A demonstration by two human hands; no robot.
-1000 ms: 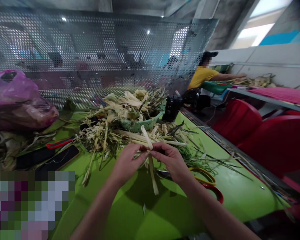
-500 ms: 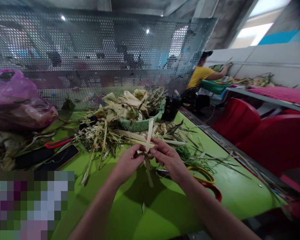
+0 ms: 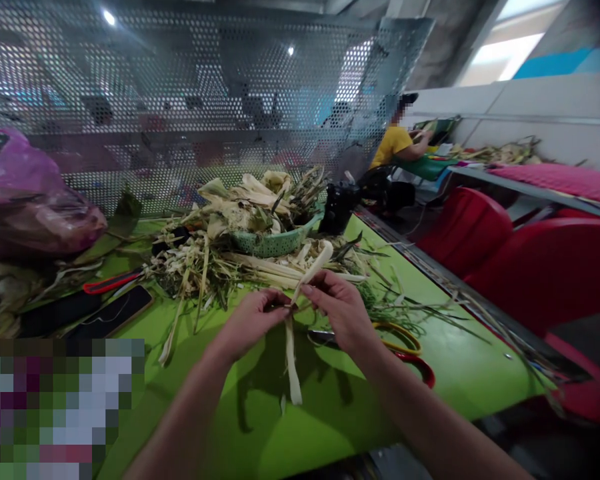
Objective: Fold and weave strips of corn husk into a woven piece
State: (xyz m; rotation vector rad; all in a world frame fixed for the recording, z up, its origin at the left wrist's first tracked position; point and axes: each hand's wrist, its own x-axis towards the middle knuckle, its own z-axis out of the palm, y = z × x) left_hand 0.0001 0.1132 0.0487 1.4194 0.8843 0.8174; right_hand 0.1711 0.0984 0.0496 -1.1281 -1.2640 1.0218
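Strips of pale dried husk [image 3: 293,360] cross between my two hands above the green table [image 3: 280,437]. One end hangs down from my fingers and another sticks up to the right, past my right hand. My left hand [image 3: 253,320] is closed, thumb and fingers pinching the strips at the crossing. My right hand [image 3: 341,303] pinches them just to the right of it. The exact crossing is partly hidden by my fingers. Scissors [image 3: 397,338] with yellow and red handles lie under my right wrist, blades pointing left.
Behind my hands a green basket [image 3: 270,244] holds dried husks, with loose stalks around it. A black camera [image 3: 339,207] stands beside it. At left are a phone [image 3: 111,312], a red-handled tool [image 3: 111,283] and a pink plastic bag [image 3: 35,193]. A person in yellow [image 3: 393,143] sits beyond red chairs [image 3: 485,230].
The upright strip now leans right, and a longer, paler end hangs below my hands. My right hand's fingers have shifted on the strips. The view has tilted slightly.
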